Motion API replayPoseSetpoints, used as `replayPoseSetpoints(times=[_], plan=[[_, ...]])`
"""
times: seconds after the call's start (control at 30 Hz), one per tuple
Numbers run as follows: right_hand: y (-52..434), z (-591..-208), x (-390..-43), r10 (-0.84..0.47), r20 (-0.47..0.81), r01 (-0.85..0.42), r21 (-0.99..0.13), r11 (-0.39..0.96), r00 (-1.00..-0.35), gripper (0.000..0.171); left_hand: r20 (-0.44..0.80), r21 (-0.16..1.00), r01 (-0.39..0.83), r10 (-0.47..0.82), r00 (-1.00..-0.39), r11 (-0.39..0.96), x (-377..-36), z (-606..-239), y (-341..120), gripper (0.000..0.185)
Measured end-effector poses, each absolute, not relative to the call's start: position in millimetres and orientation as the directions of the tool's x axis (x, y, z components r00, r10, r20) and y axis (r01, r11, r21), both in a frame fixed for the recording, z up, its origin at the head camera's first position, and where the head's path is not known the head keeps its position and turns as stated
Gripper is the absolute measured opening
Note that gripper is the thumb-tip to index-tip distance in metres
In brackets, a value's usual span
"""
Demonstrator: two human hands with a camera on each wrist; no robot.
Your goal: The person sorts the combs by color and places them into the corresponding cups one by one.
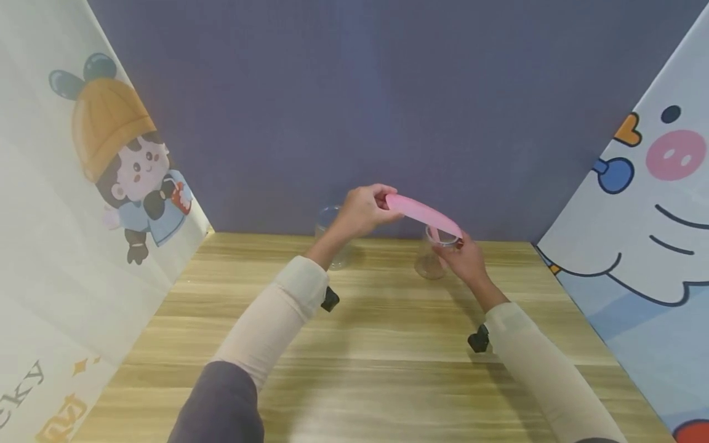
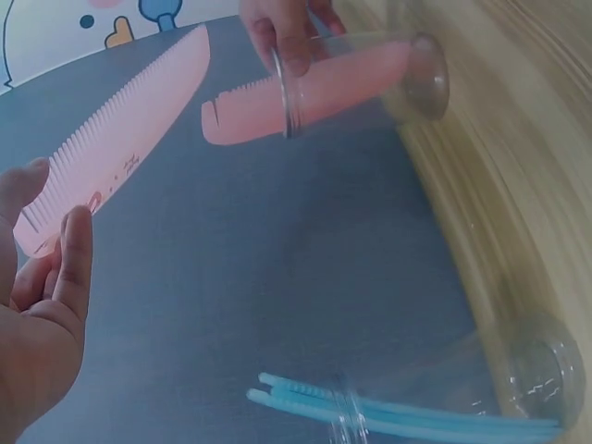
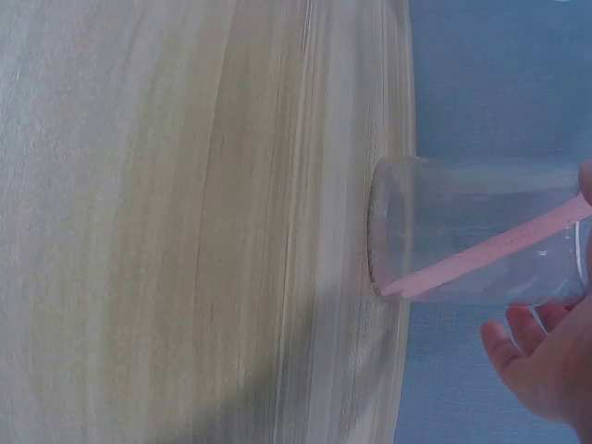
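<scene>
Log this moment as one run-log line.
left hand: holds pink comb | right hand: grips clear cup, second pink comb inside | far cup: blue combs

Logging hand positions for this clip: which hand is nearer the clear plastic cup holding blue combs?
Left. The left hand hovers just right of the clear plastic cup holding blue combs; the right hand sits farther right, with its grip on another clear cup.

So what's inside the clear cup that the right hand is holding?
A pink comb stands slanted inside the clear cup, its end sticking out past the rim. The right hand covers part of the rim, hiding that side.
</scene>
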State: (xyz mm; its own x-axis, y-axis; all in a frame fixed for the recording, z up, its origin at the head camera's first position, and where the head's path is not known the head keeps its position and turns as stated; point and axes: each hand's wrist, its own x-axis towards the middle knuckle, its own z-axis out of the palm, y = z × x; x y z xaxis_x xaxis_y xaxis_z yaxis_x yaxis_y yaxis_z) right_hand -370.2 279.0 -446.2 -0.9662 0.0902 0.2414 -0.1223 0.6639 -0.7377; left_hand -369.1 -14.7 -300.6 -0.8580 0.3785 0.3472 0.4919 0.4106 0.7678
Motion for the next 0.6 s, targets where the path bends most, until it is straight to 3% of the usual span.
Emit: replayPoseSetpoints(times=[0.6], plan=[[277, -444, -371, 0.118, 0.263, -0.117, -0.728, 0.676, -0.958, 0.077, 0.405, 0.732, 0.511, 0.316, -0.858, 0.451, -389, -299, 29, 0.053]])
